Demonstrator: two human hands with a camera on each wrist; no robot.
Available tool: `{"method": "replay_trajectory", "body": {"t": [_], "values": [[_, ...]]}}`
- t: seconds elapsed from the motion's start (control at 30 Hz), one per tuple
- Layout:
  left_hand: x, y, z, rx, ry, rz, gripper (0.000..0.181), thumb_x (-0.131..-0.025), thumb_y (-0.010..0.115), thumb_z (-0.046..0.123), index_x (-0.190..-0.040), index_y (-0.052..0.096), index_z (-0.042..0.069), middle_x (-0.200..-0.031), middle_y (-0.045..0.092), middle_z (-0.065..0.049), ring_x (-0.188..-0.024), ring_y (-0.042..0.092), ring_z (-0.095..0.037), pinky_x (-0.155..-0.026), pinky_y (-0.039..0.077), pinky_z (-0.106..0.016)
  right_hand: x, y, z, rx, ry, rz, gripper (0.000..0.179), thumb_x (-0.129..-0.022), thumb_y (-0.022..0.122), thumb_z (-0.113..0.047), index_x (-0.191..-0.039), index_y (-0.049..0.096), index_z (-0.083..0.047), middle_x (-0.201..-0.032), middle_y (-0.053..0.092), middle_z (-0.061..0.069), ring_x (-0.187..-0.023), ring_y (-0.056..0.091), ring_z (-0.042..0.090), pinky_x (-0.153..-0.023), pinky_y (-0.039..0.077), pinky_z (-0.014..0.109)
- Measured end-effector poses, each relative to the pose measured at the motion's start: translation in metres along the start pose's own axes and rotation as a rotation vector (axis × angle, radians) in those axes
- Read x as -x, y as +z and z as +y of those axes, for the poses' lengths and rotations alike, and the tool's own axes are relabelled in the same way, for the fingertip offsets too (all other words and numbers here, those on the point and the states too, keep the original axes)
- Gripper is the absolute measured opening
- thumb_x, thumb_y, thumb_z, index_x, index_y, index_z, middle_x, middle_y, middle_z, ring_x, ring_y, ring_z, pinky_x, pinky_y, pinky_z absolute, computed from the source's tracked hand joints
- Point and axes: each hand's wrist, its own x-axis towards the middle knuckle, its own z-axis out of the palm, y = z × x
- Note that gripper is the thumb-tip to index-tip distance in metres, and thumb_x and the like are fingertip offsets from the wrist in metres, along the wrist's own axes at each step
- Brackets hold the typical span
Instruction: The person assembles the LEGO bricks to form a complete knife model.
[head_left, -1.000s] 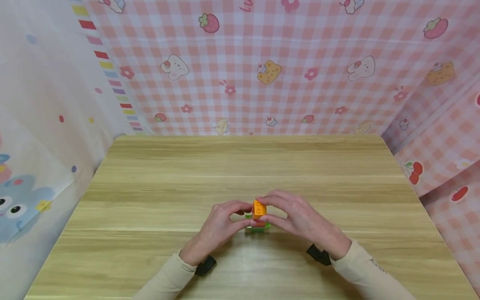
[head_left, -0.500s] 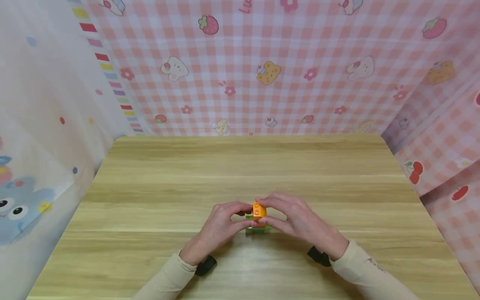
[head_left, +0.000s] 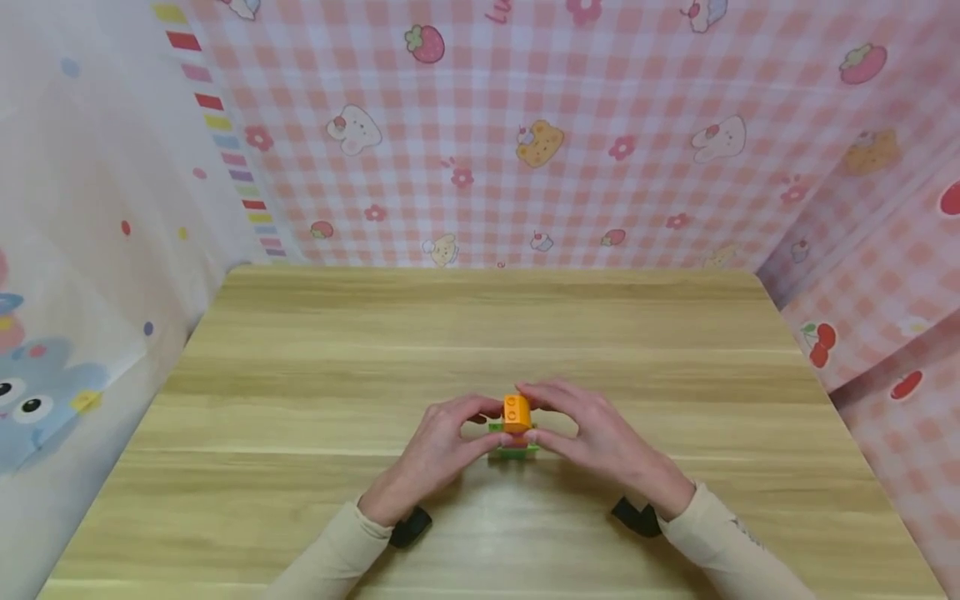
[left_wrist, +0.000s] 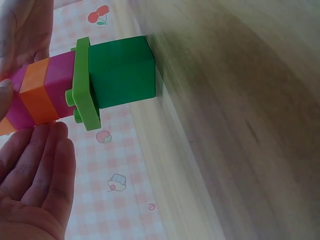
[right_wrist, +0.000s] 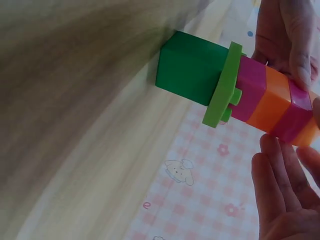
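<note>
A tower of toy building bricks stands upright on the table. Its base is a dark green brick [left_wrist: 122,72], topped by a flat light green plate [right_wrist: 225,82] with studs. Above that come a magenta brick [right_wrist: 250,82], an orange brick [right_wrist: 270,100], an upper magenta brick [right_wrist: 295,107] and, on top, a second orange brick [head_left: 516,413]. My left hand [head_left: 450,437] pinches the tower at the upper magenta brick, its thumb on the near side. From the other side my right hand [head_left: 592,423] grips the top orange brick between thumb and fingers. Fingers partly hide the upper bricks.
The wooden table [head_left: 337,350] spreads around the tower. Behind it hangs a pink checked cloth [head_left: 480,125], with a white printed cloth [head_left: 97,167] along the left side. Black straps [head_left: 411,527] sit at both wrists.
The head view has shifted slightly. The top orange brick appears turned a little, while both hands keep their hold in nearly the same place.
</note>
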Motion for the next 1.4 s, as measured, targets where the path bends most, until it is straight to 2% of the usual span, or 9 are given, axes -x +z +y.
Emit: {"method": "replay_trajectory", "body": {"t": [0.13,0.27,0.43,0.6,0.7,0.8,1.03,1.2,1.4], "values": [[0.0,0.0,0.001,-0.002,-0.036,-0.024,0.04,-0.088,0.084,0.023,-0.122,0.071,0.007,-0.119,0.074,-0.005,-0.109,0.07,-0.021,-0.092,0.06,-0.039,0.0,0.0,-0.001,-0.014,0.042,0.0,0.047,-0.092,0.081,-0.015,-0.136,0.066,-0.012,-0.13,0.069,-0.002,-0.113,0.068,0.017,-0.094,0.06,0.039],[0.003,-0.002,0.002,-0.003,-0.134,-0.047,0.052,-0.09,0.084,0.031,-0.134,0.066,0.01,-0.132,0.069,-0.005,-0.119,0.065,-0.024,-0.1,0.056,-0.045,-0.001,-0.002,-0.001,-0.089,0.148,0.008,0.043,-0.095,0.078,-0.02,-0.135,0.066,-0.013,-0.13,0.069,-0.003,-0.115,0.068,0.017,-0.098,0.058,0.041],[0.009,-0.01,-0.004,0.012,-0.202,-0.015,0.054,-0.092,0.081,0.029,-0.139,0.061,0.008,-0.137,0.065,-0.005,-0.122,0.061,-0.031,-0.103,0.053,-0.053,-0.007,-0.007,0.006,-0.173,0.315,0.022,0.047,-0.098,0.074,-0.028,-0.14,0.062,-0.01,-0.129,0.069,0.003,-0.113,0.069,0.02,-0.1,0.057,0.043],[0.015,-0.019,-0.01,0.0,-0.226,0.002,0.05,-0.094,0.078,0.029,-0.138,0.063,0.01,-0.136,0.065,-0.002,-0.123,0.061,-0.028,-0.104,0.052,-0.053,-0.02,-0.011,0.02,-0.207,0.366,0.045,0.048,-0.1,0.072,-0.024,-0.141,0.06,-0.004,-0.123,0.071,0.012,-0.109,0.069,0.026,-0.096,0.059,0.043],[0.018,-0.023,-0.012,-0.021,-0.225,0.014,0.048,-0.095,0.078,0.027,-0.137,0.064,0.01,-0.136,0.066,-0.002,-0.123,0.061,-0.025,-0.104,0.052,-0.05,-0.028,-0.012,0.026,-0.199,0.39,0.044,0.046,-0.101,0.071,-0.024,-0.14,0.061,-0.003,-0.121,0.071,0.012,-0.107,0.07,0.025,-0.094,0.06,0.041],[0.02,-0.025,-0.015,-0.04,-0.195,0.035,0.046,-0.093,0.079,0.019,-0.135,0.065,0.006,-0.132,0.068,-0.004,-0.121,0.063,-0.026,-0.103,0.053,-0.047,-0.036,-0.012,0.032,-0.196,0.4,0.023,0.046,-0.101,0.07,-0.025,-0.14,0.061,-0.003,-0.121,0.071,0.012,-0.105,0.069,0.025,-0.095,0.059,0.043],[0.022,-0.028,-0.022,-0.091,-0.098,0.129,0.033,-0.088,0.079,-0.003,-0.119,0.072,0.003,-0.104,0.073,-0.003,-0.098,0.07,-0.02,-0.089,0.061,-0.038,-0.052,-0.012,0.046,-0.204,0.448,-0.058,0.048,-0.102,0.067,-0.032,-0.14,0.061,-0.005,-0.123,0.07,0.01,-0.105,0.068,0.026,-0.094,0.058,0.043],[0.025,-0.03,-0.025,-0.092,-0.085,0.148,0.021,-0.089,0.077,-0.004,-0.109,0.075,0.003,-0.095,0.073,-0.001,-0.087,0.071,-0.015,-0.082,0.062,-0.033,-0.058,-0.01,0.055,-0.233,0.49,-0.108,0.05,-0.104,0.065,-0.035,-0.143,0.059,-0.004,-0.126,0.068,0.012,-0.108,0.068,0.027,-0.097,0.058,0.044],[0.027,-0.033,-0.025,-0.098,-0.089,0.134,0.023,-0.087,0.081,0.0,-0.109,0.075,0.004,-0.099,0.075,-0.003,-0.09,0.072,-0.019,-0.083,0.062,-0.034,-0.064,-0.006,0.066,-0.233,0.526,-0.143,0.053,-0.105,0.061,-0.036,-0.145,0.056,-0.002,-0.137,0.064,0.014,-0.122,0.063,0.031,-0.107,0.052,0.049]]}}
